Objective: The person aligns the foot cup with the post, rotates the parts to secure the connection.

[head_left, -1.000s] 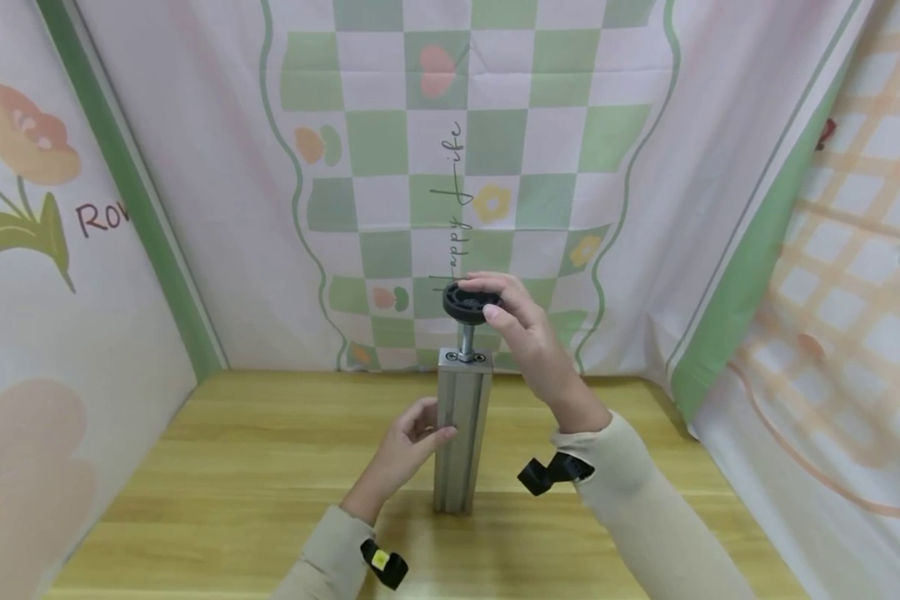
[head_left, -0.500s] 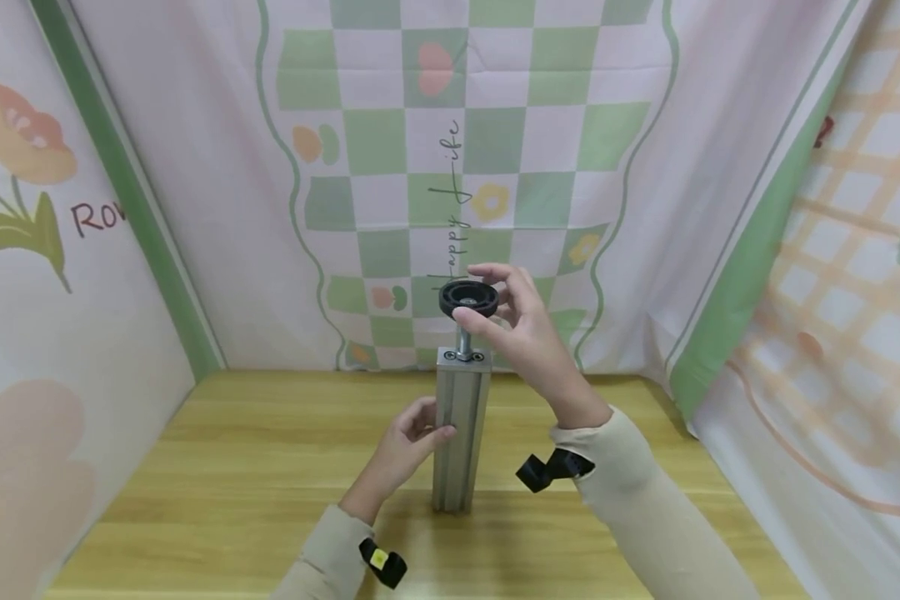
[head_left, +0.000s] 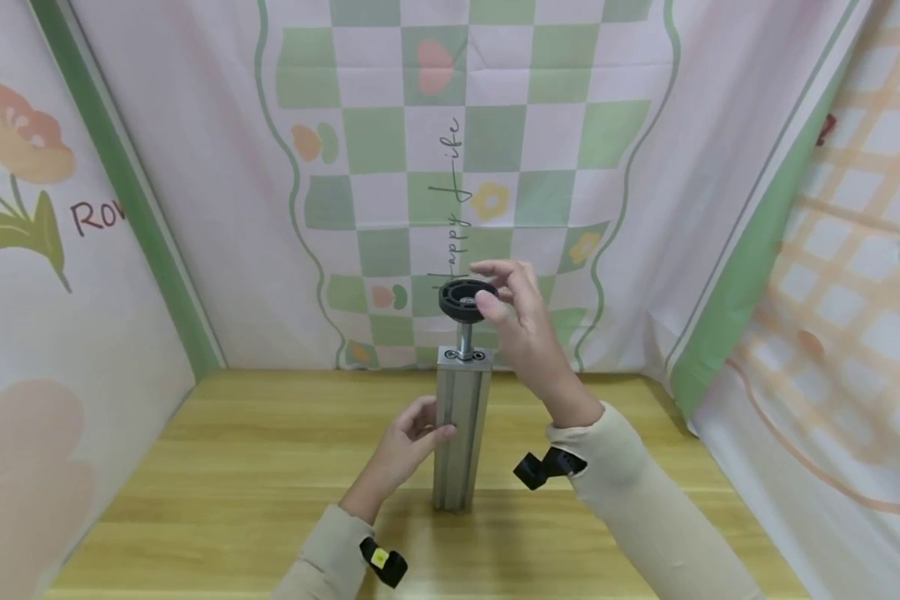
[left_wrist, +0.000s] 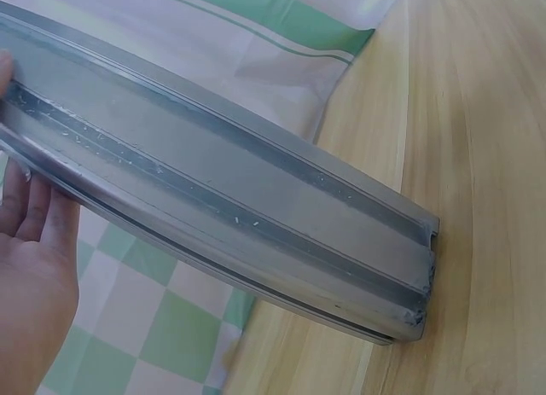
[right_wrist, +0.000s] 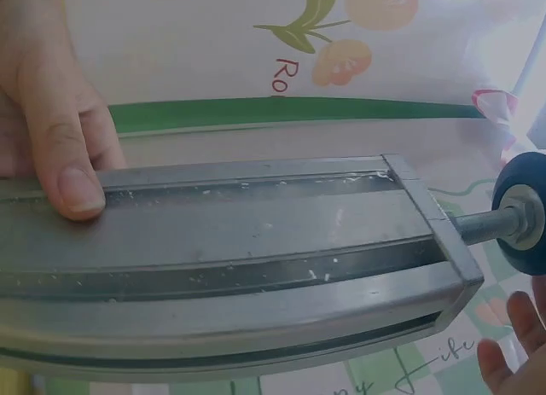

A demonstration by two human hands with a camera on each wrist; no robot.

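Note:
An aluminium profile (head_left: 462, 450) stands upright on the wooden table. From the plate (head_left: 446, 363) on its top end rises a steel threaded stem (head_left: 464, 339) carrying a round black levelling foot (head_left: 461, 314). My left hand (head_left: 400, 450) grips the profile around mid-height, thumb (right_wrist: 81, 190) on the near face and fingers behind. Beside the foot is my right hand (head_left: 528, 346), its thumb overlapping the foot's right rim and its index finger extended past the far rim. In the right wrist view, the fingers (right_wrist: 522, 318) spread loosely below the foot (right_wrist: 509, 177).
The wooden table (head_left: 270, 483) spreads around the profile. Behind it hangs a checkered cloth (head_left: 375, 142), with printed cloths (head_left: 37, 333) at the left and right. Metal shavings lie along the profile's grooves (left_wrist: 239, 216).
My right thumb has moved left across the foot's near rim, then back to the right. My right fingers have opened out from the foot. The left hand and profile stay nearly still.

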